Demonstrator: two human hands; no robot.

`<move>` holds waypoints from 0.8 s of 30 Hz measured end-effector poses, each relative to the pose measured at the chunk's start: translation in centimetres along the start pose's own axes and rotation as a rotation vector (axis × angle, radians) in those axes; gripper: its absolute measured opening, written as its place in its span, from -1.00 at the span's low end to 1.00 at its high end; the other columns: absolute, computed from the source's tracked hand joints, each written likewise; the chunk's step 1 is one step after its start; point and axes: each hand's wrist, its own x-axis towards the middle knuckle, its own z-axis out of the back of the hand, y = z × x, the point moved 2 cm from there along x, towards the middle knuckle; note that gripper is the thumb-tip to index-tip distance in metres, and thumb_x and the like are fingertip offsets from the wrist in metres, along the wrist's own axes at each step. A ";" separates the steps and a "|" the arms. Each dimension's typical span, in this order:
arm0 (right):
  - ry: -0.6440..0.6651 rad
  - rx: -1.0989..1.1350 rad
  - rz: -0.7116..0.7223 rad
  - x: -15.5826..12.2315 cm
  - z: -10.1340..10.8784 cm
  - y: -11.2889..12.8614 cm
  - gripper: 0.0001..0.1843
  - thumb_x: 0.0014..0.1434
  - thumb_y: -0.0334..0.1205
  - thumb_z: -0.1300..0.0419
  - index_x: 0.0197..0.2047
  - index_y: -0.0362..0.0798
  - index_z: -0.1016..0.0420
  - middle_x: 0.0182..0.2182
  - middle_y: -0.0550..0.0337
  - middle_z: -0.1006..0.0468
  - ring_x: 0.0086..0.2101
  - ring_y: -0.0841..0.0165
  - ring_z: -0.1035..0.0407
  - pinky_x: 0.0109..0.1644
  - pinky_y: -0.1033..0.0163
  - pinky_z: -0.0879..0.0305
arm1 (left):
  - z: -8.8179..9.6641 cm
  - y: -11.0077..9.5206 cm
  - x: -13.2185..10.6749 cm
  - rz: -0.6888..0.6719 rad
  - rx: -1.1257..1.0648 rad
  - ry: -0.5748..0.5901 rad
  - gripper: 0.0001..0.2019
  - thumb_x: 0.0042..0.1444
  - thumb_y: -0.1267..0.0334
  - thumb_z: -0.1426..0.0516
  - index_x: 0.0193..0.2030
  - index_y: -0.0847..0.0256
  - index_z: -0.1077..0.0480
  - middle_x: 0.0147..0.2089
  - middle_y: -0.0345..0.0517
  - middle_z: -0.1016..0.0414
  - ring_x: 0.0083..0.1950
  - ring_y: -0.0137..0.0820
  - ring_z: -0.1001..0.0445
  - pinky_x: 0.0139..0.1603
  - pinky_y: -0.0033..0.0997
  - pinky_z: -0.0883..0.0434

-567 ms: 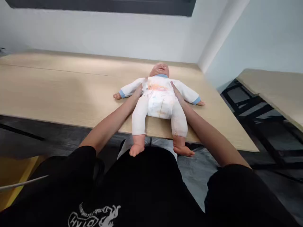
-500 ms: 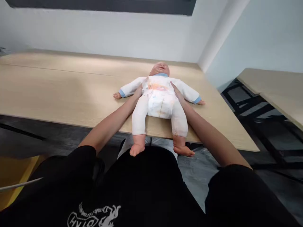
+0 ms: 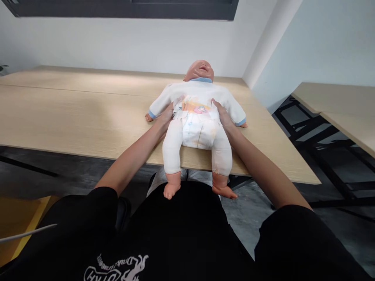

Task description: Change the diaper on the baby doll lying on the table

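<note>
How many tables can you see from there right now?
2. The long table in front holds the doll, with both hands at its waist. A second table stands at the right, cut off by the picture's edge.

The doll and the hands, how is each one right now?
doll: on its back, upper body raised off the table, legs hanging over the edge.
diaper: on the doll.
left hand: gripping the doll's side.
right hand: gripping the other side.

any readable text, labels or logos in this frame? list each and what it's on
White print on the black shirt, bottom edge of the view: upside down, stylised and cut off, not legible.
Coloured picture on the baby doll's white diaper waistband: no letters can be made out.
No other text shows.
</note>
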 end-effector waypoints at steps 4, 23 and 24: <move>-0.003 0.063 -0.024 0.4 0.5 -0.7 -0.46 0.31 0.25 -0.17 -0.08 -0.12 -0.53 -0.16 0.18 -0.62 -0.01 0.39 -0.48 0.11 0.11 -0.50 | -0.4 -0.2 -0.6 0.034 -0.006 -0.098 -0.69 0.37 0.06 -0.08 0.07 0.25 -0.40 0.05 -0.08 -0.63 0.47 -0.22 -0.21 0.58 -0.08 0.01; -0.234 0.257 0.120 -8.2 1.0 6.3 -0.20 -0.18 0.54 -0.39 -0.04 0.14 -0.55 -0.05 0.19 -0.63 0.05 0.11 -0.53 0.13 -0.07 -0.57 | -8.3 -3.2 -7.6 -0.281 0.033 -0.032 -0.75 -0.08 0.27 -0.40 -0.30 0.21 -0.46 -0.22 -0.09 -0.62 0.28 -0.07 -0.48 0.32 -0.17 -0.44; -0.276 0.250 0.144 -9.6 1.2 6.5 -0.19 -0.19 0.54 -0.40 -0.03 0.17 -0.55 -0.06 0.20 -0.63 0.05 0.11 -0.53 0.14 -0.06 -0.57 | -8.9 -2.9 -8.7 -0.272 0.077 -0.038 -0.73 -0.09 0.25 -0.42 -0.28 0.21 -0.48 -0.20 -0.08 -0.63 0.25 -0.05 -0.50 0.28 -0.17 -0.47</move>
